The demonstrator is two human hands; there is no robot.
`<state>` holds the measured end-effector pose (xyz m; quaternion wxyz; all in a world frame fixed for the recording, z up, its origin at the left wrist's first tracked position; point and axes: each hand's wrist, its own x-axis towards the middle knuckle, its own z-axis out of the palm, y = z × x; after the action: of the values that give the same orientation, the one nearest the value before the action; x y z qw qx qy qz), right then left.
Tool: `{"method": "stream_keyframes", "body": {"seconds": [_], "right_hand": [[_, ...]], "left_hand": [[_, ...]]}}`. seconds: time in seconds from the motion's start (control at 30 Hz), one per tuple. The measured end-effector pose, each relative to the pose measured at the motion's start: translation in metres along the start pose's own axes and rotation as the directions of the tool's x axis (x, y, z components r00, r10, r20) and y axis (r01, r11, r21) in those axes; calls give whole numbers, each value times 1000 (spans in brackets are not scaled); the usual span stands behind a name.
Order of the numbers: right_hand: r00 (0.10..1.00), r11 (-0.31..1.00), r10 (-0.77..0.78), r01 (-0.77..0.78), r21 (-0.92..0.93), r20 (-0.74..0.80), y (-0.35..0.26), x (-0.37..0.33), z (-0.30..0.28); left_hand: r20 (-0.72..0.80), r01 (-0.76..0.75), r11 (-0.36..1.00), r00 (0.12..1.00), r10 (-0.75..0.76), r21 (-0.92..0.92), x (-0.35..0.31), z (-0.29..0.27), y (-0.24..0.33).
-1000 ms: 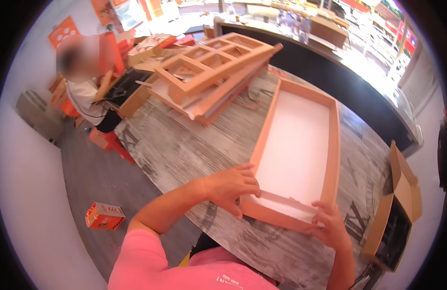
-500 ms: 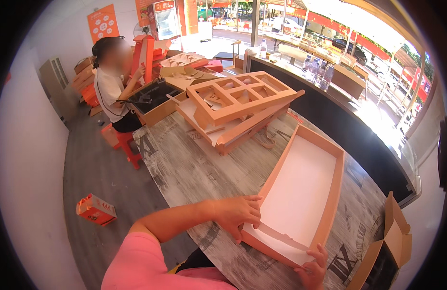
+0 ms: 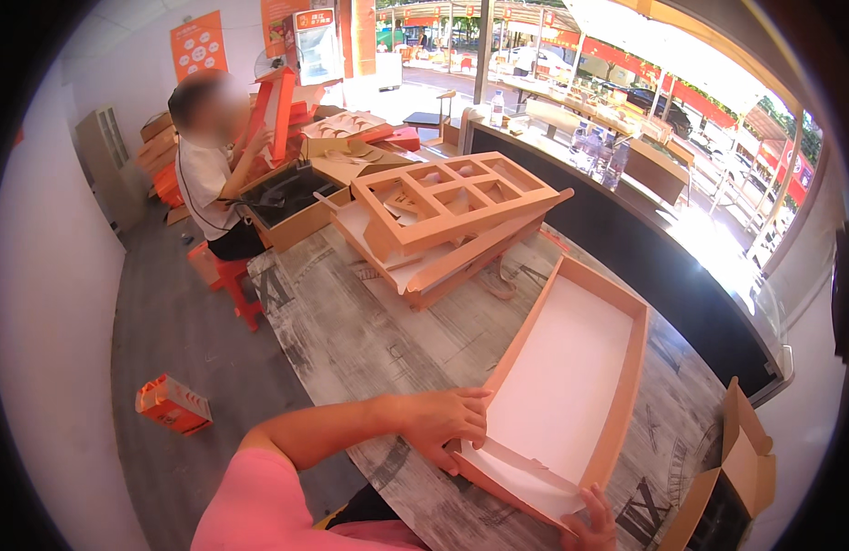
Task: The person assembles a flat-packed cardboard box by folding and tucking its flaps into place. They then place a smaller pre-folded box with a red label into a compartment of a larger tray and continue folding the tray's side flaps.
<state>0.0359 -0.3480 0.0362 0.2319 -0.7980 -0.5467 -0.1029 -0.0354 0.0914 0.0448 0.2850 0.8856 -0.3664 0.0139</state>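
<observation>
Cardboard forms the shallow, white-floored box [image 3: 571, 358] lying before us on the worktop [image 3: 369, 349]. Our left hand [image 3: 443, 424] bends its fingers over the near left corner, thumb outside, pinching the wall. Our right hand [image 3: 591, 522] has its fingers half curled at the near right corner; we cannot tell whether they grip. Farther back, we see a windowed tray [image 3: 479, 220] atop other cardboard pieces [image 3: 489, 245].
</observation>
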Motion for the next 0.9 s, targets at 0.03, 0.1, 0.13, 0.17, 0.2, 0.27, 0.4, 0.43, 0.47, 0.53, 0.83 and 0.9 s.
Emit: {"method": "stream_keyframes", "body": {"seconds": [0.03,0.1,0.13,0.17,0.2,0.27,0.4,0.43,0.47,0.53,0.83,0.9], "right_hand": [[1000,1000,-17,17,-13,-14,3,-2,1],[999,1000,20,-20,3,-43,5,-6,4],[997,999,40,-39,15,-59,5,-8,6],[995,997,70,-66,47,-76,6,-7,5],[991,991,107,-99,87,-86,6,-6,4],[984,984,145,-132,119,-105,2,0,3],[979,983,161,-147,114,-125,-1,2,0],[977,981,168,-153,120,-129,3,0,1],[968,975,196,-176,132,-156,8,-4,6],[946,962,250,-220,161,-205,20,-16,21],[942,960,274,-256,115,-193,34,-17,24],[944,959,274,-253,132,-182,37,-18,27]], "left_hand": [[9,13,1000,1000,-13,-20,1,-1,-1],[36,45,997,998,-43,-59,0,0,0],[1,30,996,1000,-30,-86,1,1,-1],[-33,14,993,999,-18,-114,2,2,-3],[-60,3,989,998,-12,-150,1,4,-4],[-101,18,982,994,-38,-187,-1,8,-7],[-107,49,976,992,-73,-210,-4,21,-18],[-109,42,976,992,-67,-215,-4,23,-20],[-111,36,975,992,-62,-220,-4,25,-22],[-151,-11,975,988,-23,-221,-4,25,-24],[-310,43,999,950,-44,-13,-13,35,-15],[-378,30,1000,926,-25,7,-13,39,-18]]}}
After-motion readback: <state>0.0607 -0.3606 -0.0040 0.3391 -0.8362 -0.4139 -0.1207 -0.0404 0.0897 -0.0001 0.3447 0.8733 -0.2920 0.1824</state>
